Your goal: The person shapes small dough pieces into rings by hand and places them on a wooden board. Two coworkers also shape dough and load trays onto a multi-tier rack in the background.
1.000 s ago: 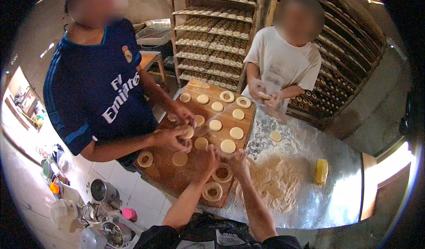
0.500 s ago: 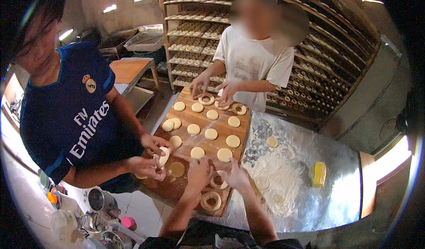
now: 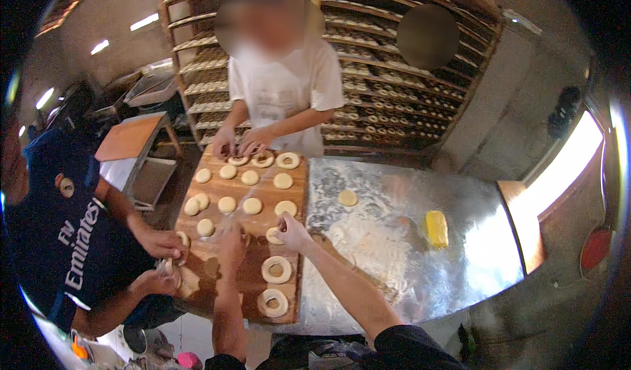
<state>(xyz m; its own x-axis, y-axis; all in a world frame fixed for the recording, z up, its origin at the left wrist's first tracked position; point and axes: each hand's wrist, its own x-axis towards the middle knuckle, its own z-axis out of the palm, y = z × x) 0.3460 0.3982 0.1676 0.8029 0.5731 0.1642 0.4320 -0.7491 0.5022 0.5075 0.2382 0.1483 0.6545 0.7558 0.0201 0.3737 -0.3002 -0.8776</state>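
Note:
My right hand (image 3: pixel 295 232) has its fingers curled in a pinch at the edge of a pale dough disc (image 3: pixel 273 237) on the wooden board (image 3: pixel 213 291). Over another dough disc (image 3: pixel 246 239), mostly hidden, my left hand (image 3: pixel 231 244) reaches down; its fingers are blurred and partly out of sight. Nearer me lie two dough rings, one (image 3: pixel 277 270) just below my right hand and the other (image 3: pixel 273 303) by the near edge. Several uncut-looking round discs (image 3: pixel 252 206) lie farther up the board.
Across the board a person's hands (image 3: pixel 253 142) work at dough rings (image 3: pixel 287 161). At left another person's hands (image 3: pixel 164 255) hold dough. The floured metal table (image 3: pixel 394 265) at right bears a yellow block (image 3: pixel 436 229) and a dough disc (image 3: pixel 347 198). Loaded racks (image 3: pixel 374 74) stand behind.
My hands have left the near ring and moved up the board to two discs. That ring now lies uncovered. The view has swung right, so everything appears farther left.

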